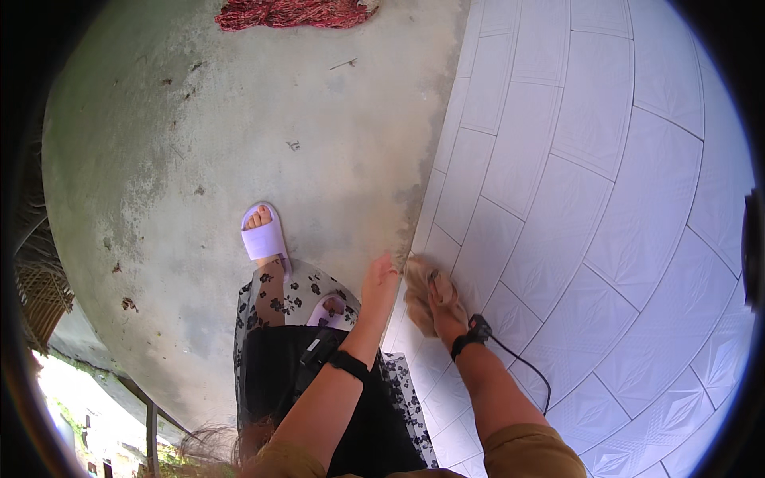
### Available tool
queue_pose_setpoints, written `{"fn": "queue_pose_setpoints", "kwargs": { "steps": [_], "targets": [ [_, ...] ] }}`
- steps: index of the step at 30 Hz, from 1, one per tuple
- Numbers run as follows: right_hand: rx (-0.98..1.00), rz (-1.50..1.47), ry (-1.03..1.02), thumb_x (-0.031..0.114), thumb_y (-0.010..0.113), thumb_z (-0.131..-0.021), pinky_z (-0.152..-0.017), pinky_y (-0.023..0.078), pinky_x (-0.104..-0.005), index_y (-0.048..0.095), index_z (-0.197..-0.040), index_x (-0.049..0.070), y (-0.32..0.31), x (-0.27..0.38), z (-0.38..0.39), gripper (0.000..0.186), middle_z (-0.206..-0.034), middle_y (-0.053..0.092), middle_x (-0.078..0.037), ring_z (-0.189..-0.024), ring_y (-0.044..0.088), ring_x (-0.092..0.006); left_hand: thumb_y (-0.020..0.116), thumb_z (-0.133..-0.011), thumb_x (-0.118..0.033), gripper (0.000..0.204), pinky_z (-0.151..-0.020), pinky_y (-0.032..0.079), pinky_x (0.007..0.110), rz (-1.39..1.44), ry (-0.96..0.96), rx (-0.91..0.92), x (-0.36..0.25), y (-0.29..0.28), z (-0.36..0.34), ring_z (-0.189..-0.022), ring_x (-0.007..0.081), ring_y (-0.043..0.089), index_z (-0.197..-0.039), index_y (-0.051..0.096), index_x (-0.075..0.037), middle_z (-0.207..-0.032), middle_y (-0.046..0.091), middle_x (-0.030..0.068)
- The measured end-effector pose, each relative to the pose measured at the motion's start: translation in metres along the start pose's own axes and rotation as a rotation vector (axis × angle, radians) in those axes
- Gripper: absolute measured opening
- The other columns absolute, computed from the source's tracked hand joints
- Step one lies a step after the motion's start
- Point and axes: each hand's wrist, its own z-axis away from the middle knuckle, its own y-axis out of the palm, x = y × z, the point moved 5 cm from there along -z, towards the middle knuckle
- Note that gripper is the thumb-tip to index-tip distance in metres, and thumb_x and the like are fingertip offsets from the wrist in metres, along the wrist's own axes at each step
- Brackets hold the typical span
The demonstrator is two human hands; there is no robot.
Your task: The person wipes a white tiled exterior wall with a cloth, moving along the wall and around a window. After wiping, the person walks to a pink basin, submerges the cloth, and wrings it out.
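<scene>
My right hand point(442, 307) grips a crumpled tan cloth point(418, 295) against the white tiled surface point(534, 199), close to its seam with the grey concrete point(159, 159). Just left of the cloth, my left hand point(378, 279) reaches to that seam with its fingers apart and slightly blurred, holding nothing visible. Both wrists wear black straps with small devices; a black cable runs from the right one. Below, my two feet wear lilac slides point(263, 239), one partly seen through a sheer skirt with dark flower shapes.
A tangled red and beige fibrous bundle point(287, 14) lies on the concrete at the top. Dry leaves and twigs dot the concrete. At the far left are dried thatch-like material point(44, 303), a railing and bright greenery. A dark object point(749, 247) sits at the right rim.
</scene>
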Motion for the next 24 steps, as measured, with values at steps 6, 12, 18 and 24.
{"fn": "queue_pose_setpoints", "kwargs": {
  "steps": [6, 12, 18, 24],
  "targets": [
    [-0.173, -0.141, 0.236, 0.034, 0.049, -0.093, -0.101, 0.031, -0.0444, 0.034, -0.147, 0.009, -0.03, -0.013, 0.029, 0.061, -0.15, 0.032, -0.01, -0.132, 0.031, -0.0294, 0.05, -0.094, -0.01, 0.041, -0.102, 0.041, 0.033, 0.015, 0.016, -0.039, -0.028, -0.038, -0.013, -0.121, 0.0247, 0.055, -0.135, 0.05, -0.004, -0.13, 0.058, 0.0187],
    [-0.221, -1.073, -0.174, 0.031, 0.059, -0.087, -0.112, 0.016, -0.0615, 0.043, -0.145, 0.009, 0.177, -0.094, 0.058, 0.063, -0.158, 0.026, -0.005, -0.145, 0.013, -0.0395, 0.05, -0.094, -0.013, 0.042, -0.102, 0.042, 0.035, -0.073, -0.058, 0.016, -0.146, 0.015, 0.047, -0.121, 0.0255, 0.056, -0.135, 0.049, -0.004, -0.129, 0.059, 0.0206],
    [0.054, -1.37, 0.365, 0.036, 0.048, -0.092, -0.117, -0.004, -0.06, 0.034, -0.15, 0.008, 0.447, -0.219, 0.098, 0.066, -0.159, 0.021, -0.015, -0.148, 0.006, -0.0404, 0.051, -0.093, -0.016, 0.045, -0.101, 0.043, 0.034, -0.06, 0.169, 0.145, -0.31, 0.093, 0.113, -0.12, 0.0265, 0.058, -0.136, 0.048, -0.006, -0.129, 0.059, 0.021],
    [-0.118, -1.376, 0.404, 0.024, 0.045, -0.092, -0.119, -0.002, -0.0548, 0.031, -0.15, 0.002, 0.413, -0.214, 0.16, 0.064, -0.16, 0.015, -0.018, -0.149, 0.005, -0.0389, 0.052, -0.093, -0.019, 0.044, -0.096, 0.046, 0.034, -0.12, 0.237, 0.257, -0.382, 0.142, 0.131, -0.115, 0.026, 0.061, -0.136, 0.049, -0.01, -0.124, 0.063, 0.0174]
  ]
}}
